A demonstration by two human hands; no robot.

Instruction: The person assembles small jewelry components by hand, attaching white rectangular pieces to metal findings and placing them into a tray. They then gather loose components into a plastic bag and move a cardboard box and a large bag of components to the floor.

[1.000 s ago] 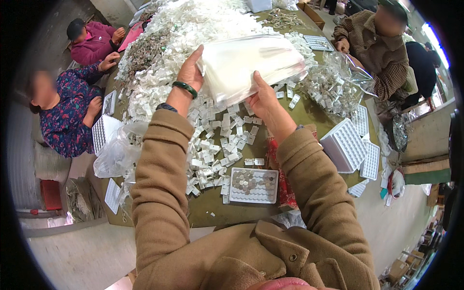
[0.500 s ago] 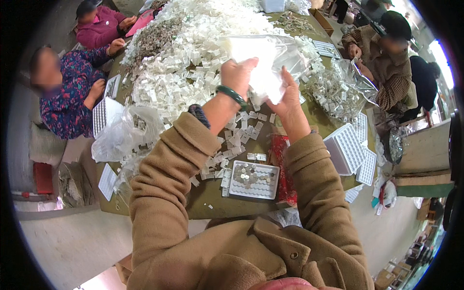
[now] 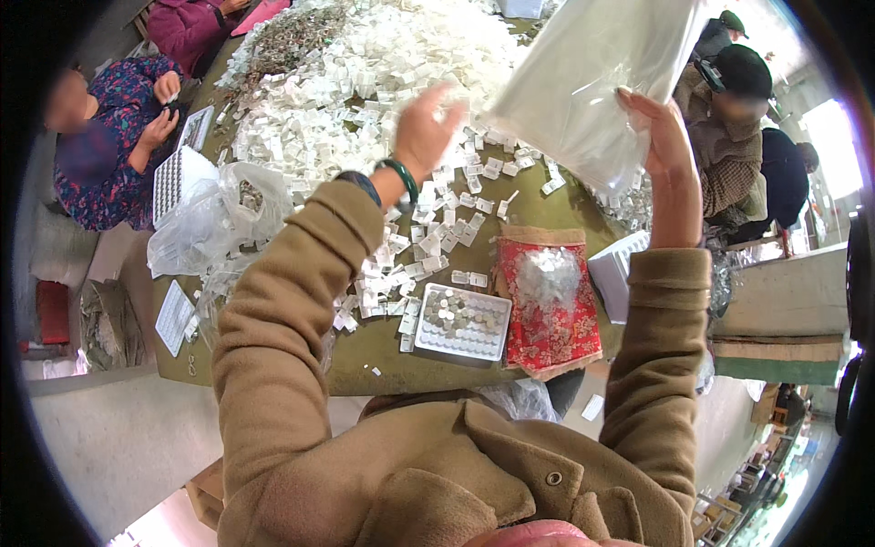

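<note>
Raised at the right, my right hand point(image 3: 670, 132) grips a large clear plastic bag point(image 3: 592, 87) by its side, the thumb showing in front of the film. The bag hangs tilted over the table, its upper part running out of the picture. My left hand point(image 3: 424, 132), with a dark green bangle point(image 3: 404, 180) on its wrist, hovers over a big heap of small white plastic pieces point(image 3: 337, 137). Its fingers are apart, slightly blurred, and hold nothing. Nearer to me, a white tray point(image 3: 463, 351) holds several small round discs. Beside it lies a red floral cloth point(image 3: 551, 342) bearing a clump of clear plastic.
Thin plastic bags point(image 3: 196, 232) and a stack of white trays point(image 3: 178, 182) stand at the left. Another white tray stack point(image 3: 620, 269) is beside my right forearm. Co-workers sit on both sides: a floral sleeve point(image 3: 128, 118) at left, a brown knit sleeve point(image 3: 729, 164) at right.
My left hand has let go of the bag and moved left. My right hand has carried the bag up and to the right, uncovering the red cloth and the clear clump on it.
</note>
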